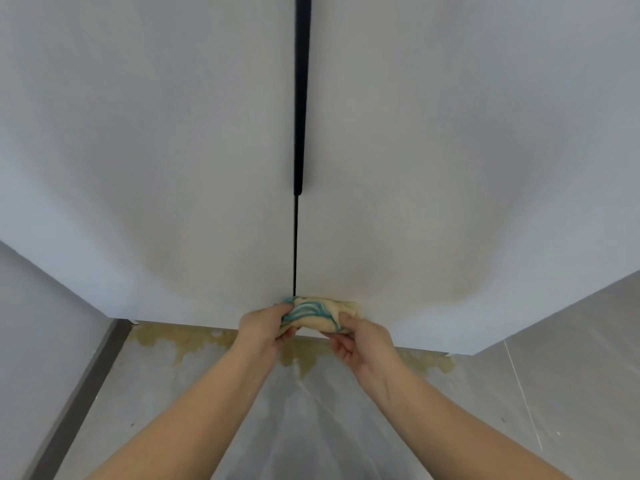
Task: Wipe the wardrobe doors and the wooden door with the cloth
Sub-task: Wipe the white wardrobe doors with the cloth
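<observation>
The left wardrobe door and right wardrobe door meet at a seam, with the handle along its upper part. At the seam's foot the cloth lies between the left grip and the right grip, above the floor.

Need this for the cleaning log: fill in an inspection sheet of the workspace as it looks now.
Surface: pale wardrobe doors, yellowish tinge low down.
Job's things: cream cloth with teal stripes, bunched, near the doors' bottom edge; wooden door not in view.
Clutter: nothing seen.
Hands: left hand and right hand both grip the cloth.
Cables: nothing seen.
Surroundings: black handle along the door seam; grey floor with yellowish stains; dark skirting at left.
</observation>
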Available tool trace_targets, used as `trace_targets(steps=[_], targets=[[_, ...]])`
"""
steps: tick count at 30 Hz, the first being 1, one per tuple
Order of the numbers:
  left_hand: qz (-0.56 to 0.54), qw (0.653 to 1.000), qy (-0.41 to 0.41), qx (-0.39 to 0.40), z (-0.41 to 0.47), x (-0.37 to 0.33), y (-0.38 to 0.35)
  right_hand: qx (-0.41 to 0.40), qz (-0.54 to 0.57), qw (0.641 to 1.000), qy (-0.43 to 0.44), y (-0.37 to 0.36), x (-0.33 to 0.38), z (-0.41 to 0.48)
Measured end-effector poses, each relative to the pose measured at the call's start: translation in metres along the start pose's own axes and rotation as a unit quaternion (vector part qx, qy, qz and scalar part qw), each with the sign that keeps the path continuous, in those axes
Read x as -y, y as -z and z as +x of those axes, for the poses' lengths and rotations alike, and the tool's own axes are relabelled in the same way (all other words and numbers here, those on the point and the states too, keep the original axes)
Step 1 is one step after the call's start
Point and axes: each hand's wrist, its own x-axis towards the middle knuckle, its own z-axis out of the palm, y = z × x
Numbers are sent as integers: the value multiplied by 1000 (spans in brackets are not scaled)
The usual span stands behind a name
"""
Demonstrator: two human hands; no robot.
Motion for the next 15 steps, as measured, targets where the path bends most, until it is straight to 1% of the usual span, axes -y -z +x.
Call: trace_targets(steps=[9, 12, 15], targets=[[-45, 990, -83, 100, -98, -75, -11, 87, 37, 989, 113, -19, 73, -101], [-68, 984, -110, 123, -120, -89, -20, 100, 30, 983, 150, -24, 91, -124], [-94, 977, -124, 147, -141, -101, -27, 119, 20, 971, 206, -26, 110, -148]])
